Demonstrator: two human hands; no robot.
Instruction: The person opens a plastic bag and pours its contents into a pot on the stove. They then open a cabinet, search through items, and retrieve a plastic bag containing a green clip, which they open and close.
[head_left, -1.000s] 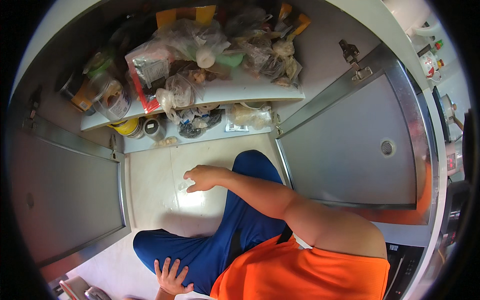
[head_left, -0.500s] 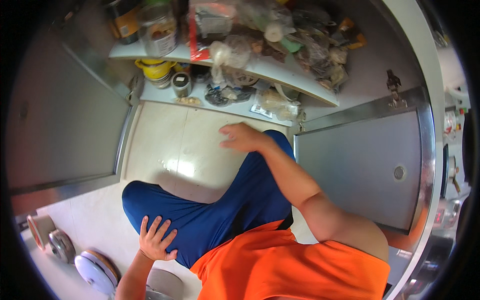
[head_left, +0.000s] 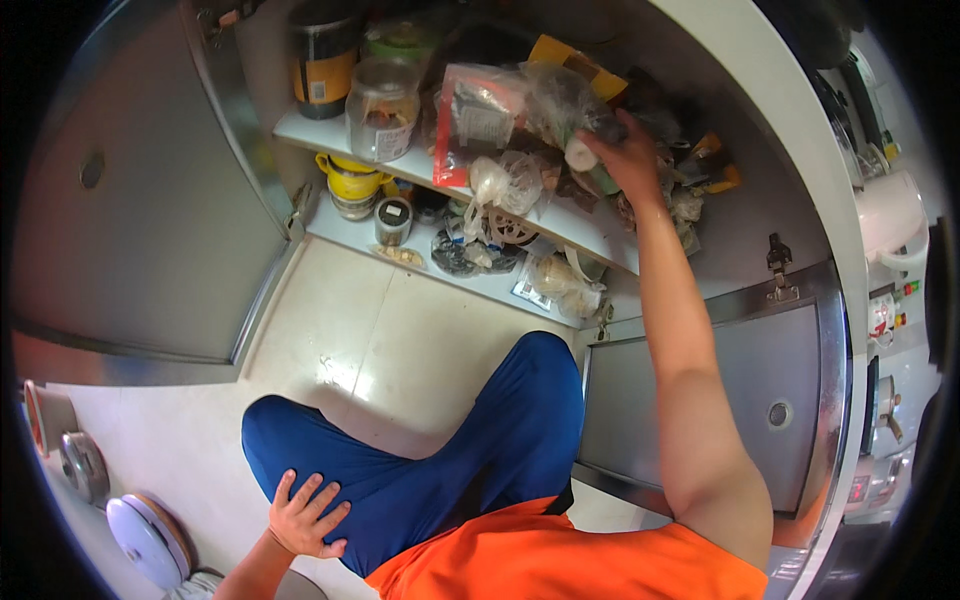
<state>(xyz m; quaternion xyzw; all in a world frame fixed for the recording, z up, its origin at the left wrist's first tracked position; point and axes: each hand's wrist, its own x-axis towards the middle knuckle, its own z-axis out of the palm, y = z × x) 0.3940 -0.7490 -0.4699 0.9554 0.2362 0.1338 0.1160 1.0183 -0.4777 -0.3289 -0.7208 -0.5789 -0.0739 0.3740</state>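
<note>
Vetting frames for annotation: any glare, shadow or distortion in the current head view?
Head view: bright glare spots on the floor tiles; head view: shadow darkens the space behind the clear plastic bag on the upper shelf; head view: fisheye bends the white cabinet edge, corners go black.

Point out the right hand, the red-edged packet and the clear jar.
Right hand (head_left: 633,165): head view, back of the hand.
Red-edged packet (head_left: 480,125): head view, front face.
Clear jar (head_left: 382,112): head view, side wall.
</note>
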